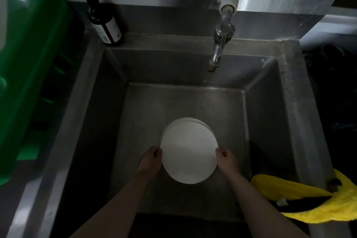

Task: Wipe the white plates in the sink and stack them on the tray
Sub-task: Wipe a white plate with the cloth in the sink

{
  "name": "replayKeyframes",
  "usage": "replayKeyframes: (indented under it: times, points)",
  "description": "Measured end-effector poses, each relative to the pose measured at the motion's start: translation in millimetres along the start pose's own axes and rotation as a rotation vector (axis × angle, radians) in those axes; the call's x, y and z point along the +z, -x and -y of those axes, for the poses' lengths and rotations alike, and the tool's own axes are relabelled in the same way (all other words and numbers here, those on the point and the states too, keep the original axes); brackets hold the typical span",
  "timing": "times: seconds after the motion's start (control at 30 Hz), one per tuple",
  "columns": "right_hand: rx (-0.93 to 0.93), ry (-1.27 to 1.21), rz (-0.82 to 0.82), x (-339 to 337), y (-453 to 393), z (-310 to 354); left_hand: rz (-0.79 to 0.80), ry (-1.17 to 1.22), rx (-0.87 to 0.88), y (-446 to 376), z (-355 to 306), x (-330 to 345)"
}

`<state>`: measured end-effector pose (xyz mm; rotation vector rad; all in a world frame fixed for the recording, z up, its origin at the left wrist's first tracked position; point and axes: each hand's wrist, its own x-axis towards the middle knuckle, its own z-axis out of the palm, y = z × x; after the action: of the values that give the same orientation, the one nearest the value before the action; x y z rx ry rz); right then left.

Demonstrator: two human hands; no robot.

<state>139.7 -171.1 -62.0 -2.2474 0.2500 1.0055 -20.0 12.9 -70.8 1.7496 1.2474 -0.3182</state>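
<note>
Left fingers (157,153): curled round the left rim of the top plate, thumb on the upper face, tips tucked under and hidden.
Right fingers (222,153): curled round the right rim of the same plate, thumb over the edge, remaining tips under the plate and out of sight.
Left hand (149,161): gripping at the plate's left edge, forearm reaching up from the bottom of the view.
Right hand (228,161): gripping at the plate's right edge, opposite the left hand, forearm likewise coming from below.
Top plate (188,152): white, round, held between both hands over the basin floor, upper face toward the camera.
Plates beneath (193,120): white rims showing just past the far edge of the top plate, stacked low in the basin; count cannot be told.
Sink (266,121): deep steel basin, dim, plates near its front centre.
Tap (219,48): metal spout on a white pipe at the back wall, over the far part of the basin, well apart from the plates.
Yellow cloth (301,199): draped over the sink's right front rim, near the right forearm.
Dark bottle (105,22): with pump top, standing on the back left corner ledge.
Green plastic crate (29,63): to the left of the sink.
</note>
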Motion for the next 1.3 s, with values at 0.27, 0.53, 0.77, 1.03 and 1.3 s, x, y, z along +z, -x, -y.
replayKeyframes:
  times: [0.27,0.53,0.77,1.03,1.3]
  points:
    - [0.043,-0.007,-0.031,5,24,-30,0.09,-0.026,-0.036,24,14,3]
    - [0.068,0.066,0.035,-3,43,-56,0.116,-0.056,-0.04,50,24,1]
    - [0.09,0.072,0.081,-14,64,-65,0.177,-0.112,-0.095,69,22,-4]
    - [0.202,-0.06,0.17,-42,72,-48,0.17,-0.137,-0.126,85,1,-20]
    - [0.243,-0.201,0.204,-73,95,-21,0.139,0.233,-0.277,113,-45,-34]
